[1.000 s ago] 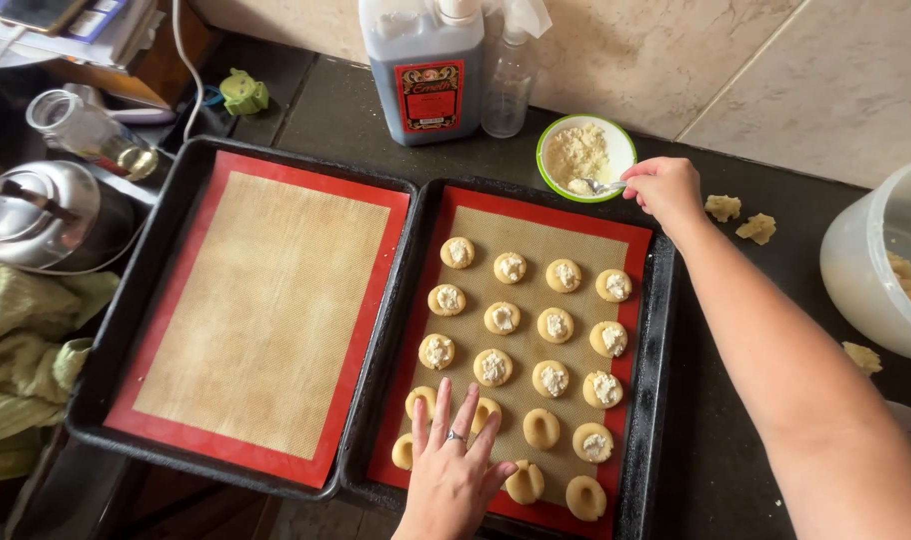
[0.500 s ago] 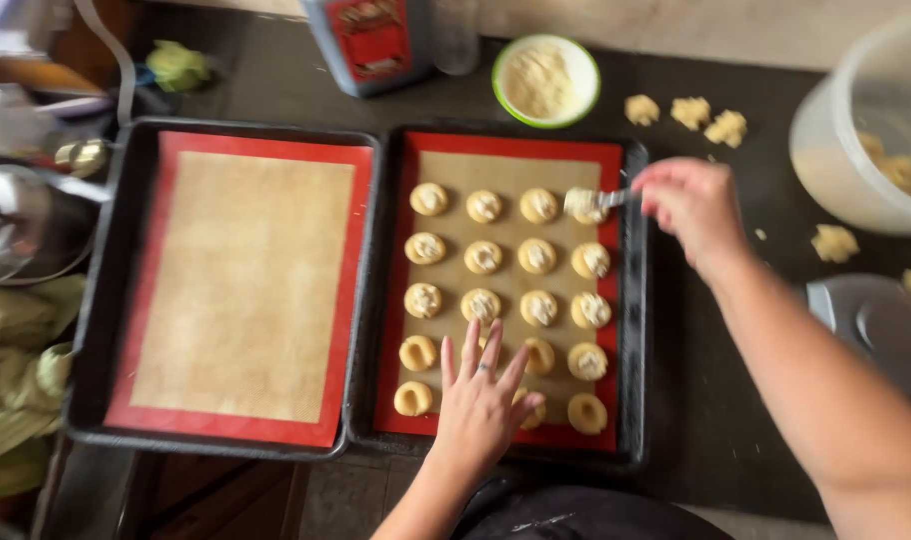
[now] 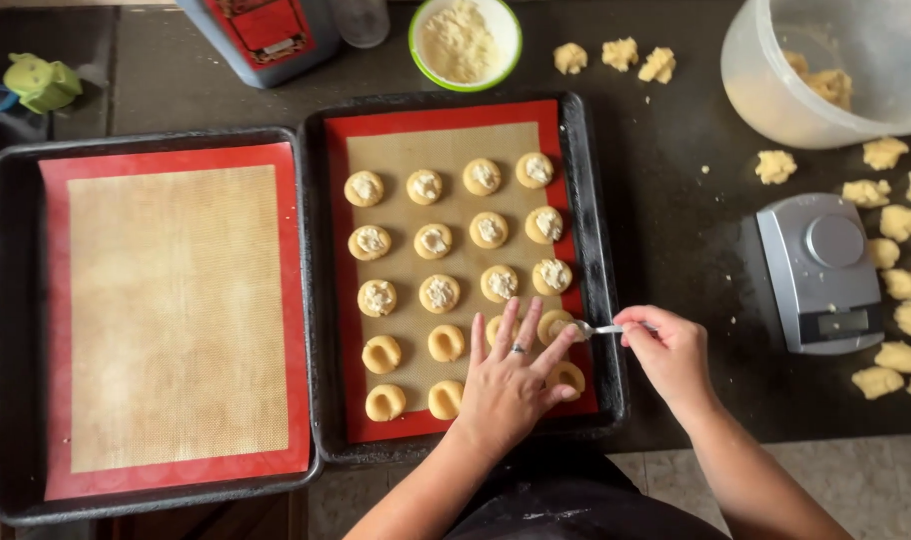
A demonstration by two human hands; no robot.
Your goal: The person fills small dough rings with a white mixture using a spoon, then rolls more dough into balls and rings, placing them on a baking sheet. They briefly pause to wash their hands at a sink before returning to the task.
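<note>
- Right hand (image 3: 671,352): fingers pinched closed around the handle of a small spoon (image 3: 598,328); bowl end sits over an indented dough round (image 3: 554,325) in the fourth row of the right baking tray (image 3: 604,300).
- Left hand (image 3: 511,380): fingers spread flat, holding nothing, resting on the red-bordered mat (image 3: 341,300) among the unfilled rounds, fingertips just beside the round being filled.
- Three upper rows carry white filling; two lower rows mostly empty hollows.
- Bowl of filling (image 3: 464,42) stands on the tabletop above the tray; left tray (image 3: 6,330) holds a bare mat.
- Risk, judged: spread left hand could flatten nearby soft rounds if it presses or slides.
- Risk, judged: filling may drop off the spoon onto the mat, or overfill the hollow, if the spoon tips early.
</note>
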